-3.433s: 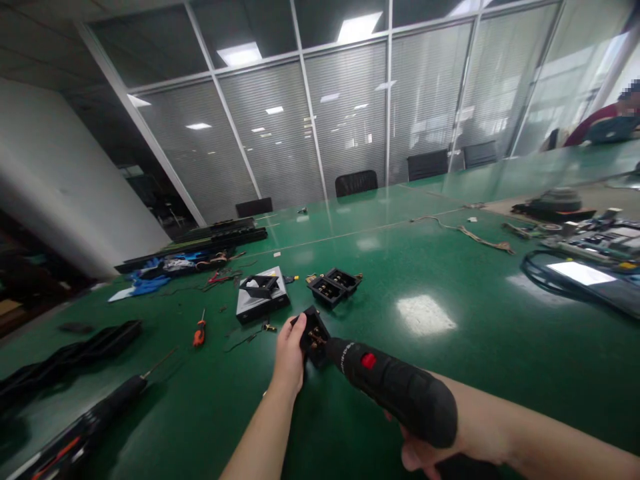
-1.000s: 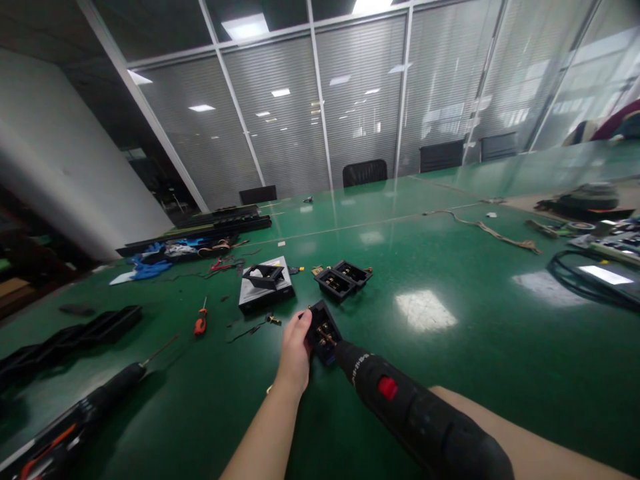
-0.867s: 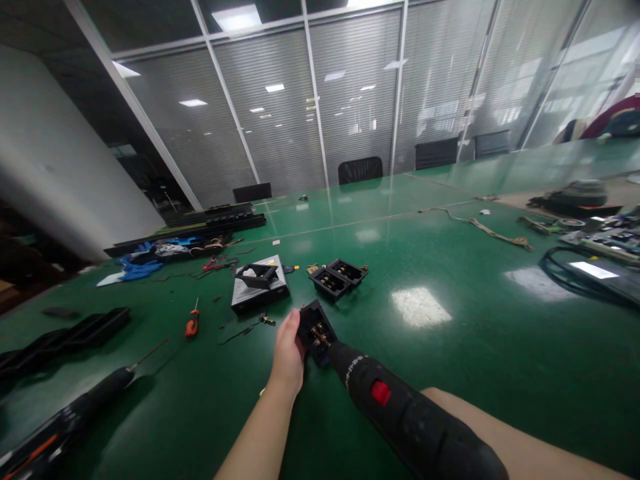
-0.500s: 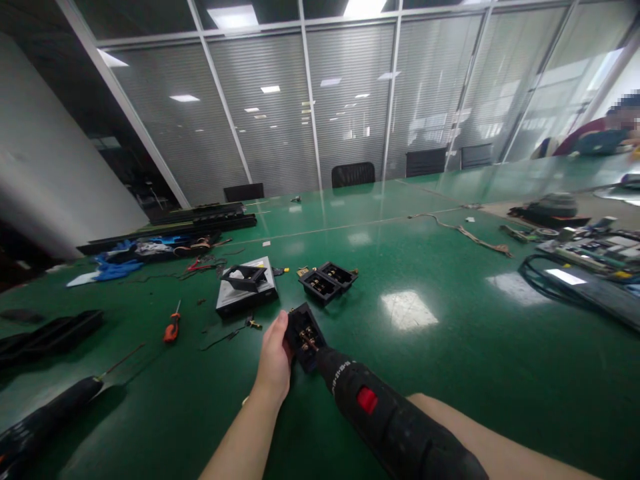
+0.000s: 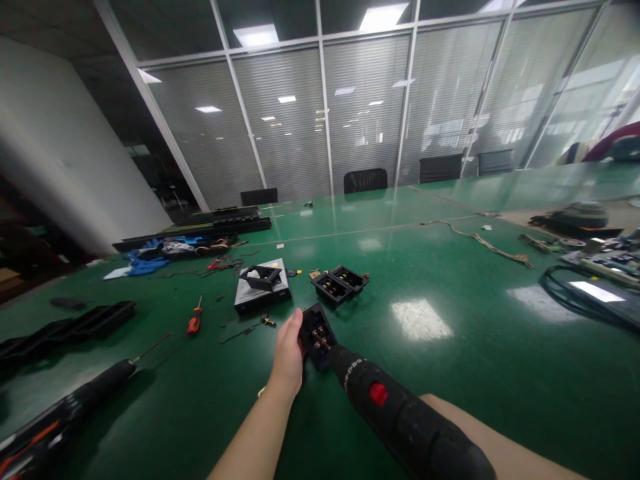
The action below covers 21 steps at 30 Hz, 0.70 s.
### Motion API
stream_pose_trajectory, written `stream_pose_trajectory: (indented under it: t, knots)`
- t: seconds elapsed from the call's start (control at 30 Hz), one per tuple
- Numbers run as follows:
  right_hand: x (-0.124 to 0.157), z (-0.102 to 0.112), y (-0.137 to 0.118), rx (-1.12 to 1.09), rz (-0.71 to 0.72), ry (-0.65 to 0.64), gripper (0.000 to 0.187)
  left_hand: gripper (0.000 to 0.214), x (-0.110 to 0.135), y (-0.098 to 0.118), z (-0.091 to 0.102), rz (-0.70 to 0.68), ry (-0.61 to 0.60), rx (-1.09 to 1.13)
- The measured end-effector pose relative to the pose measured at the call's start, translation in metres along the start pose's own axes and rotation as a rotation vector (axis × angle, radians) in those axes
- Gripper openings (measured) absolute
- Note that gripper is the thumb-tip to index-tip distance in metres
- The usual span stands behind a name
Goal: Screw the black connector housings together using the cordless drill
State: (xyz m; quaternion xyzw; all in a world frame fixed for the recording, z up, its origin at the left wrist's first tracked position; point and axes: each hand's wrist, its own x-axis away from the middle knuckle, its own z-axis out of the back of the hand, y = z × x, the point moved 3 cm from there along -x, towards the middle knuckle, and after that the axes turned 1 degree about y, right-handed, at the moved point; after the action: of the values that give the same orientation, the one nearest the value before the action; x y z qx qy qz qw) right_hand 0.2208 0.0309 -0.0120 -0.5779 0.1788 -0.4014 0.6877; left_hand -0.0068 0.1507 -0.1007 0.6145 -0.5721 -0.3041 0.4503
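Note:
My left hand (image 5: 289,357) grips the side of a small black plastic housing (image 5: 311,320) with brass-coloured metal contacts inside, its open face tilted toward me. A black power drill (image 5: 400,413) with a red button points into it, the bit reaching the contacts. My right hand (image 5: 431,401) is mostly hidden behind the drill it holds; only a bit of hand and forearm shows. Just beyond, a pair of similar black housings (image 5: 334,293) with contacts lies on the table. Left of them, an empty black frame (image 5: 261,277) rests on a flat silver drive (image 5: 283,293).
An orange screwdriver (image 5: 194,324), a second power tool (image 5: 70,407) and black plastic trays (image 5: 95,321) lie to the left on the green table (image 5: 480,373). Blue gloves (image 5: 145,264) and long black strips (image 5: 225,220) are farther back. Circuit boards (image 5: 613,260) and a cable are at right.
The view has turned slightly left, so everything sits farther right in the picture. Both hands keep their hold, with the drill bit still inside the housing.

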Motion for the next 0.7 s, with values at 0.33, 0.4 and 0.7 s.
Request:
stream_pose_trajectory:
  t: [0.33,0.4,0.7]
  knots:
    - [-0.029,0.002,-0.001,-0.022,0.005,0.095,0.029,0.061,0.000,-0.001,0.001,0.037,0.029,-0.014]
    - [-0.035,0.004,-0.006,-0.033,0.014,0.123,0.026,0.061,0.001,0.000,0.001,0.036,0.028,-0.013]
    - [-0.082,0.011,-0.031,-0.083,0.050,0.239,0.035,0.051,0.003,0.003,0.000,-0.002,0.032,-0.008]
